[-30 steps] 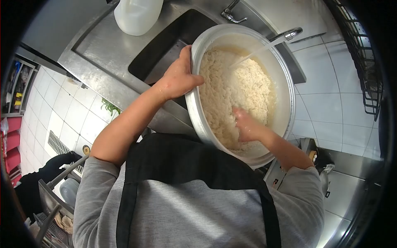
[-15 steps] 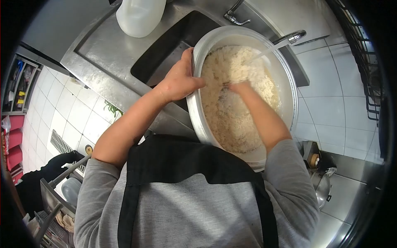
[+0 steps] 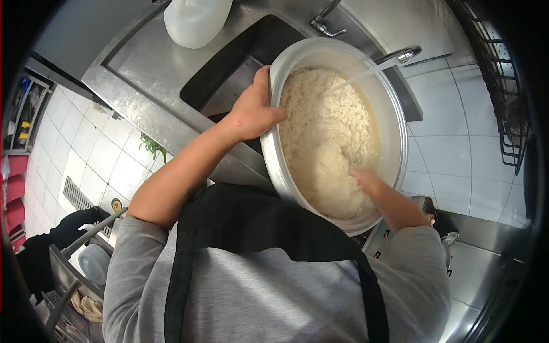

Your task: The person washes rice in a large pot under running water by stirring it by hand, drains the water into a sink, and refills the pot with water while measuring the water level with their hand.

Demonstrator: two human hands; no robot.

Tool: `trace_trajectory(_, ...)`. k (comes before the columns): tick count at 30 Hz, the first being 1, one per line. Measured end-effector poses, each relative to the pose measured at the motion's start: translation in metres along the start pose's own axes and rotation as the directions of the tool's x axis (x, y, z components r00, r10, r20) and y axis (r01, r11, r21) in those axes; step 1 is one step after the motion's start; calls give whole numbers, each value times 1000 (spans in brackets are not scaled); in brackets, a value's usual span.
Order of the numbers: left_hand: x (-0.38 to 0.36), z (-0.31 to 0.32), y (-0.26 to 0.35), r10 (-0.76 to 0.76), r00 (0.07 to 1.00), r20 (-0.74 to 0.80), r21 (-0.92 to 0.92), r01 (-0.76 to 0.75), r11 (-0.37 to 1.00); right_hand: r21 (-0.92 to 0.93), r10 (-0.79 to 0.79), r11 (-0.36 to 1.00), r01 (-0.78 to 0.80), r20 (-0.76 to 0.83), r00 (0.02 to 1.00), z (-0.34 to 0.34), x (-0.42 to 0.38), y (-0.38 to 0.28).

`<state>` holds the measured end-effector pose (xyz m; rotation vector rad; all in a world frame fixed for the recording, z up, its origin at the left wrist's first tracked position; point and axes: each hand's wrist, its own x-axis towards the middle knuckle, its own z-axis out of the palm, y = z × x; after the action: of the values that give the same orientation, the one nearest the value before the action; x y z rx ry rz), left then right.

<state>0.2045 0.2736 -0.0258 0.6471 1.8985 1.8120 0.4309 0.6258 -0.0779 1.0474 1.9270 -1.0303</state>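
A large metal pot (image 3: 393, 128) stands tilted over the sink (image 3: 220, 77), holding pale, wet grain that looks like rice (image 3: 343, 108) in cloudy water. My left hand (image 3: 255, 113) grips the pot's left rim, its thumb over the inner edge and its fingers outside. Inside the pot, at the lower right of the rice, is my right hand (image 3: 366, 182). Its fingers are smeared by motion and partly sunk in the grain, so their pose does not show. From a curved faucet (image 3: 408, 54), a stream of water runs into the pot.
A white plastic jug (image 3: 195, 24) stands on the steel counter (image 3: 134, 68) beyond the sink. Behind the pot is a second tap (image 3: 327, 27). A black wire rack (image 3: 500, 97) hangs at the right. At lower left are a cart (image 3: 68, 263) and a person's black sleeve (image 3: 43, 251).
My right hand has swept from the middle of the pot down and to the right, pushing rice into a swirl. My left hand keeps its hold on the rim.
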Motion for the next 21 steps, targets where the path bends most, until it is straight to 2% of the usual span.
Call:
trace_trajectory(2, 0, 0, 1, -25, 1000, -8, 40, 26, 999, 315, 239, 926, -206, -68, 969, 60, -13, -40)
trace_trajectory(3, 1, -1, 3, -20, 1000, -7, 66, 20, 998, -37, -302, 953, 300, -96, 948, 70, -28, -43)
trace_trajectory(5, 5, -5, 5, -5, 1000, -6, 120, 6, 993, 377, -465, 816, 438, -23, 885, 95, -14, -67)
trace_trajectory(6, 5, -6, 3, -10, 1000, -4, 93, 10, 996, 888, -161, 455, -65, 154, 975, 106, 12, -94)
trace_trajectory(7, 6, -6, 1, -13, 1000, 1, 65, 13, 998, 934, -158, 354, -39, 101, 982, 101, 22, -107)
trace_trajectory(9, 6, -5, 1, -21, 1000, 18, 36, 20, 999, 964, -130, 261, 43, -9, 991, 89, 6, -148)
trace_trajectory(10, 5, -7, 4, -23, 999, 28, 36, 22, 999, 957, -116, 274, 96, -66, 991, 81, -14, -177)
trace_trajectory(11, 5, -8, 6, -25, 999, 37, 37, 23, 999, 845, -40, 472, 252, -265, 963, 64, 19, -168)
trace_trajectory(12, 5, -10, 6, -28, 998, 51, 36, 27, 999, 669, 38, 676, 310, -452, 891, 46, 51, -159)
trace_trajectory(14, 5, -10, 5, -38, 996, 79, 30, 35, 999, 373, -49, 858, 353, -624, 780, 6, 83, -156)
trace_trajectory(15, 5, -10, 5, -32, 997, 76, 41, 29, 999, 181, -198, 906, 382, -617, 761, -14, 99, -159)
trace_trajectory(17, 5, -10, 5, -19, 997, 71, 63, 15, 998, -156, -448, 889, 430, -481, 753, -44, 130, -178)
trace_trajectory(18, 5, -10, 6, -20, 997, 69, 86, 14, 996, -223, -470, 883, 414, -420, 776, -45, 140, -195)
trace_trajectory(20, 6, -11, 7, -19, 998, 63, 136, 11, 991, -269, -289, 945, 187, -420, 860, -16, 107, -253)
trace_trajectory(21, 6, -12, 8, -16, 997, 71, 120, 8, 993, -408, -362, 888, 212, -336, 870, -4, 92, -265)
